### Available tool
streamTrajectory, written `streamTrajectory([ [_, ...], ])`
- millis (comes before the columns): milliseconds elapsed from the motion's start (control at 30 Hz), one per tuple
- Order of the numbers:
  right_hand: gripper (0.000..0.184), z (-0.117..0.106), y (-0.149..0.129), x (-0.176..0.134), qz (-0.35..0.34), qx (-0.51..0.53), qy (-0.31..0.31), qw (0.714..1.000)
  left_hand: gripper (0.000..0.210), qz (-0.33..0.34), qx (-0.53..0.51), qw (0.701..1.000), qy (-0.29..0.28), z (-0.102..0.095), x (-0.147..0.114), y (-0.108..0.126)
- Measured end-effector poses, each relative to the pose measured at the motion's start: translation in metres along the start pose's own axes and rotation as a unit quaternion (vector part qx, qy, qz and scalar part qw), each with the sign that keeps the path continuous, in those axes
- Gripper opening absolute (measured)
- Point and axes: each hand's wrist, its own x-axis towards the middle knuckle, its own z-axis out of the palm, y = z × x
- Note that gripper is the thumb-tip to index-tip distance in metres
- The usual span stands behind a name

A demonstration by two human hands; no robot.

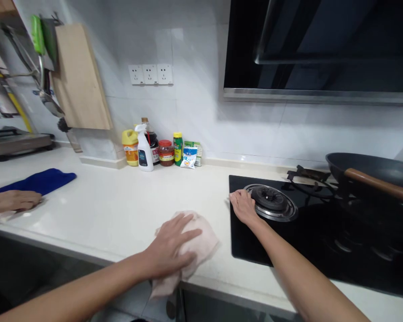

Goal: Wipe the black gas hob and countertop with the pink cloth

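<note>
My left hand (173,248) lies on a pale pink cloth (201,239) on the white countertop, fingers spread and pressed over it. Part of the cloth hangs past the counter's front edge. At the left side of the black cooktop (242,243), my right hand (243,205) rests with its fingers extended over the edge, right beside the round burner (270,199). Nothing shows in its grasp, though the underside of the fingers is hidden. To the far left, another person's hand (20,200) touches the counter by a dark blue cloth (45,181).
Against the wall stand a yellow jug (130,147), a white spray bottle (144,150), a red-lidded jar (166,153), a green container (177,149) and a small packet (188,157). A wooden-handled wok (372,167) sits on the rear right burner. The range hood (315,96) hangs above.
</note>
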Motion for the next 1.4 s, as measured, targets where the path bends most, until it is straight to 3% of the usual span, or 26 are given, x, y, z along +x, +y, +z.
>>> streamTrajectory([
  [133,0.047,0.004,-0.003,-0.002,-0.014,-0.028,-0.024,0.999,0.052,-0.073,0.037,0.997,0.015,-0.013,-0.053,-0.040],
  [233,0.048,0.006,-0.004,-0.002,-0.023,-0.059,-0.035,0.997,0.052,-0.190,0.061,0.980,0.020,-0.021,-0.053,-0.088],
  [400,0.052,0.008,-0.003,-0.001,-0.026,-0.076,-0.049,0.996,0.059,-0.377,0.084,0.922,0.016,-0.033,0.012,-0.161],
  [533,0.052,0.008,-0.003,0.000,-0.030,-0.085,-0.053,0.995,0.066,-0.435,0.073,0.897,0.007,-0.035,0.081,-0.177],
  [633,0.051,0.007,-0.003,0.001,-0.030,-0.085,-0.055,0.994,0.068,-0.431,0.067,0.900,0.001,-0.026,0.125,-0.160],
  [733,0.050,0.006,-0.001,0.002,-0.028,-0.075,-0.059,0.995,0.065,-0.367,0.062,0.928,-0.006,-0.008,0.155,-0.121],
  [867,0.050,0.004,0.002,0.004,-0.021,-0.056,-0.061,0.996,0.059,-0.242,0.049,0.969,-0.013,0.013,0.158,-0.051],
  [1000,0.049,0.001,0.001,0.004,-0.001,-0.034,-0.060,0.998,0.056,-0.113,0.027,0.993,-0.004,0.015,0.111,0.008],
  [1133,0.048,0.000,0.000,0.002,0.008,-0.029,-0.059,0.998,0.055,-0.021,-0.010,1.000,-0.018,0.004,0.040,0.038],
  [1300,0.048,-0.010,0.003,0.003,0.024,-0.005,-0.043,0.999,0.049,0.000,-0.012,1.000,-0.025,-0.015,-0.028,0.028],
  [1400,0.047,-0.027,0.008,0.008,0.026,0.006,0.040,0.999,0.047,-0.039,0.008,0.999,-0.018,-0.021,-0.041,0.008],
])
